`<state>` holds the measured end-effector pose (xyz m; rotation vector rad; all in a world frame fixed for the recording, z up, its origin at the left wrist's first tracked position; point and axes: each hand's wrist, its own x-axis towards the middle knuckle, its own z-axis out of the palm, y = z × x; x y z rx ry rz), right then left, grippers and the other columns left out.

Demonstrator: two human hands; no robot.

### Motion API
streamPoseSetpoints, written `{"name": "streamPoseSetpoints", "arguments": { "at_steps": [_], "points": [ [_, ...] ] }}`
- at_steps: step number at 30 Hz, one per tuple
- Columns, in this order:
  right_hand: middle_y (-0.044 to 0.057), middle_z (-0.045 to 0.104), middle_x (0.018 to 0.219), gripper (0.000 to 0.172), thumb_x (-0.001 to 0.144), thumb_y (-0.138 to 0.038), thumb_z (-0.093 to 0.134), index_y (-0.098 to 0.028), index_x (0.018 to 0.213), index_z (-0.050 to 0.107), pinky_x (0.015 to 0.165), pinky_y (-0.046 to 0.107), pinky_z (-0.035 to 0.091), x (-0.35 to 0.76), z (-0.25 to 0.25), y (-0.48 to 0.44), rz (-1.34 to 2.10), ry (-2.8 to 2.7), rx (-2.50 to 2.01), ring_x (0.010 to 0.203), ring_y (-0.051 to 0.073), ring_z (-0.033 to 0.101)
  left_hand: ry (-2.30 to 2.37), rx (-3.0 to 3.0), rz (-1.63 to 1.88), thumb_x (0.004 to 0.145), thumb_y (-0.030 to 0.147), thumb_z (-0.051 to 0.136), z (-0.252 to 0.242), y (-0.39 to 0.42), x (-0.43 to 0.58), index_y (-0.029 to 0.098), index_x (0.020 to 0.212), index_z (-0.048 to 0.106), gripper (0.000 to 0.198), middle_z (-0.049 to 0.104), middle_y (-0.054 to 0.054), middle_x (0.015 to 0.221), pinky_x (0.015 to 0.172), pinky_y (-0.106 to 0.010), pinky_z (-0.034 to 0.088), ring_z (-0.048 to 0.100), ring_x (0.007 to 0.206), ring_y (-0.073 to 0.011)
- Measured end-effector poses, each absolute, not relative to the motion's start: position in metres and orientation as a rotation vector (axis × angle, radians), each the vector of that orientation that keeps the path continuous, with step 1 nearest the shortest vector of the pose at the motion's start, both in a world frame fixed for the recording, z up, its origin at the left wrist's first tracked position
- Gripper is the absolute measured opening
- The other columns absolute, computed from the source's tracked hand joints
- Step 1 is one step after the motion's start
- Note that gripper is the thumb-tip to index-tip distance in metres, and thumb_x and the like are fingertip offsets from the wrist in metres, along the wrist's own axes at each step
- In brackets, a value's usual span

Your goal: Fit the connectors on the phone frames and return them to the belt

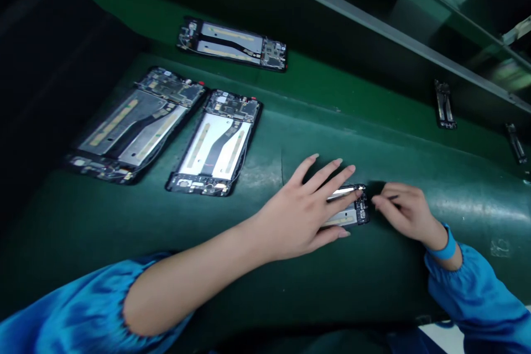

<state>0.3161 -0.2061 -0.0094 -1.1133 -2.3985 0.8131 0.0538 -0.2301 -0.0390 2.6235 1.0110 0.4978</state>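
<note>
My left hand (313, 207) lies spread over an opened phone (344, 217), its fingers apart and covering most of it. The end with small circuit parts shows past the fingertips, along with strips of the silvery frame. Just off that end, my right hand (404, 210) is closed in a pinch. A thin dark stick-like tool (392, 197) pokes out of its fingers; its tip is hidden, so I cannot tell its exact kind. Whether the tool touches the phone cannot be made out.
Two more opened phones, a left one (136, 127) and a right one (213, 144), lie side by side on the green mat (249, 293). Another phone (232, 44) rests on the strip behind. Farther right are two small-looking phones (445, 104) (516, 144). A metal rail (332, 5) crosses the back.
</note>
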Motion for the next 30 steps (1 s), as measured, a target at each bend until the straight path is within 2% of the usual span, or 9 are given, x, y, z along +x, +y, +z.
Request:
{"name": "streamPoseSetpoints", "arguments": {
  "at_steps": [3,9,16,21,25,30],
  "points": [
    [0.004,0.062,0.07,0.032,0.107,-0.025,0.051,-0.019,0.078,0.063,0.062,0.032,0.045,0.313,-0.018,-0.195,0.829,-2.178,-1.131,0.065,0.018,0.058,1.014,2.62,0.491,0.1,0.058,0.052,-0.039,-0.23,0.053,0.026,0.15,0.051,0.06,0.034,-0.013,0.164,0.122,-0.066,0.016,0.031,0.15,-0.0388],
    [0.004,0.06,0.071,0.032,0.107,-0.031,0.05,-0.02,0.081,0.065,0.062,0.032,0.045,0.302,-0.027,-0.191,0.811,-2.306,-1.107,0.065,0.018,0.057,0.994,2.589,0.456,0.1,0.057,0.051,-0.04,-0.229,0.052,0.025,0.152,0.049,0.06,0.031,-0.014,0.165,0.121,-0.069,0.017,0.028,0.151,-0.0408],
    [0.004,0.06,0.071,0.029,0.107,-0.026,0.05,-0.02,0.083,0.065,0.062,0.032,0.043,0.305,-0.026,-0.194,0.748,-2.288,-1.07,0.065,0.018,0.056,0.992,2.551,0.496,0.098,0.054,0.057,-0.041,-0.229,0.051,0.028,0.152,0.048,0.061,0.034,-0.012,0.164,0.121,-0.07,0.016,0.03,0.15,-0.0418],
    [0.005,0.061,0.074,0.023,0.105,-0.021,0.054,-0.019,0.084,0.063,0.063,0.032,0.043,0.304,-0.027,-0.194,0.691,-2.351,-1.021,0.067,0.019,0.056,0.996,2.572,0.49,0.099,0.056,0.054,-0.042,-0.229,0.051,0.026,0.151,0.05,0.06,0.034,-0.014,0.164,0.12,-0.07,0.017,0.029,0.151,-0.0416],
    [0.004,0.058,0.07,0.027,0.105,-0.023,0.052,-0.019,0.08,0.062,0.062,0.032,0.041,0.303,-0.028,-0.195,0.675,-2.337,-1.078,0.064,0.018,0.054,0.99,2.56,0.495,0.099,0.056,0.055,-0.042,-0.229,0.051,0.026,0.152,0.049,0.061,0.034,-0.013,0.164,0.121,-0.07,0.016,0.029,0.151,-0.0412],
    [0.004,0.06,0.07,0.038,0.107,-0.032,0.051,-0.02,0.072,0.063,0.066,0.031,0.044,0.301,-0.025,-0.19,0.895,-2.191,-1.311,0.066,0.018,0.058,1.007,2.522,0.517,0.096,0.053,0.059,-0.038,-0.228,0.051,0.024,0.144,0.058,0.055,0.047,-0.016,0.154,0.118,-0.073,0.019,0.034,0.147,-0.0439]
  ]
}}
